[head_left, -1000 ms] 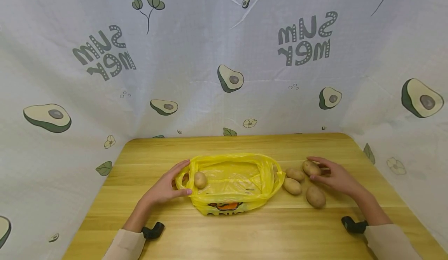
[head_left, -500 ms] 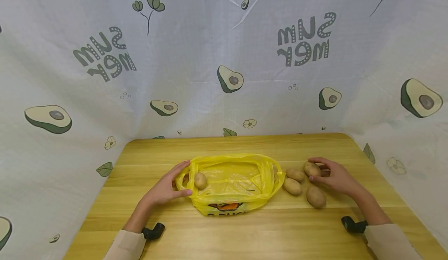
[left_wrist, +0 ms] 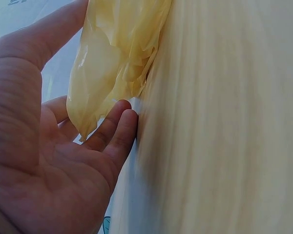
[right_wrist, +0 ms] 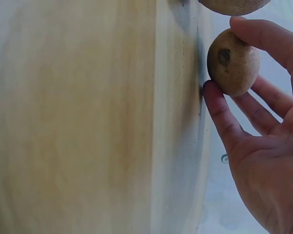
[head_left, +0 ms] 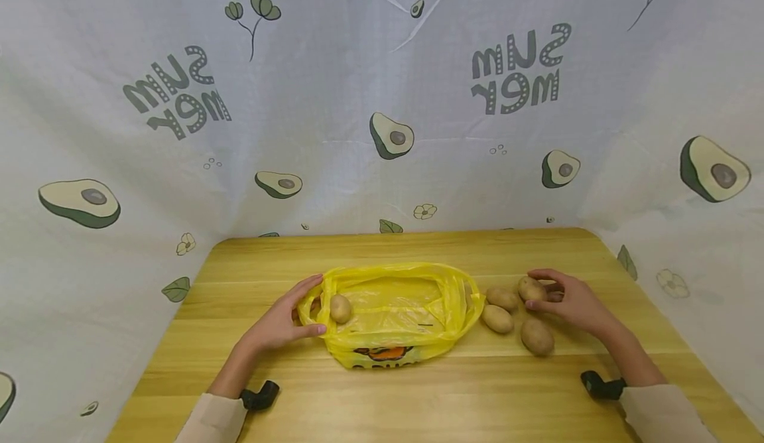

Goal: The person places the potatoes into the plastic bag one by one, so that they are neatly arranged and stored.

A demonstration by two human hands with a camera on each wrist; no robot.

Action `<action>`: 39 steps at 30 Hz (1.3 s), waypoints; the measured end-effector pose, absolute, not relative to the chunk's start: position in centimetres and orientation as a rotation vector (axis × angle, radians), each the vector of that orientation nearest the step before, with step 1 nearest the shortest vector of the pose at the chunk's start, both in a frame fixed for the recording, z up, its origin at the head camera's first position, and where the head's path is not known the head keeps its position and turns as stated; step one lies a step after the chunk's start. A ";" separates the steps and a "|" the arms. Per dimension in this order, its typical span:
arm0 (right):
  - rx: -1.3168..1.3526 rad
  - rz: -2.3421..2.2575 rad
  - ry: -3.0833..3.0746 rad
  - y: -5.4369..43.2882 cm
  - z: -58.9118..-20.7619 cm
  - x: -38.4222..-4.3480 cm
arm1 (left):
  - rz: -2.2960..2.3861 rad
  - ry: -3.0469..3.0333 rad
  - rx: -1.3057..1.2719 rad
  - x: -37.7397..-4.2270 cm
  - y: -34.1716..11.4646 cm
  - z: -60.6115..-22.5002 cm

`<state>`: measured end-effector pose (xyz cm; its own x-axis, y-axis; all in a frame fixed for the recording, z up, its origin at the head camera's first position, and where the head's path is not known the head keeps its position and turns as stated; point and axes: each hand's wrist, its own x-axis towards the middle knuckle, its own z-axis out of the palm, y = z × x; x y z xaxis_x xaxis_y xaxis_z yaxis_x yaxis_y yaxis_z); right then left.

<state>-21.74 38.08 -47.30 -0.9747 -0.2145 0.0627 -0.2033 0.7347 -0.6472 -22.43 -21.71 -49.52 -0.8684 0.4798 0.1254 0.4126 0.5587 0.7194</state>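
Note:
A yellow plastic bag lies on the table with its mouth spread, and a potato rests inside its left end. My left hand is around that end, thumb along the near rim and index finger along the far rim. In the left wrist view, the bag's crinkled plastic hangs between the thumb and the relaxed fingers. My right hand holds a potato between thumb and fingers. The right wrist view shows a potato with a dark spot, the thumb on one side and fingertips on the other.
Several potatoes lie by the bag's right end, among them one close to it and another nearer the front. A wooden table carries everything. A white curtain printed with avocados surrounds its back and sides.

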 end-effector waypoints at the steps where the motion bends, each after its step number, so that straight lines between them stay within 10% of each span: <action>1: -0.343 -1.088 2.913 38.1 -47.3 -21.7 | 1.213 2.695 0.772 -22.4 -21.7 -49.5; 39: -0.416 -1.514 2.833 33.0 -43.8 -21.0 | 1.216 2.694 0.773 -22.4 -21.7 -49.5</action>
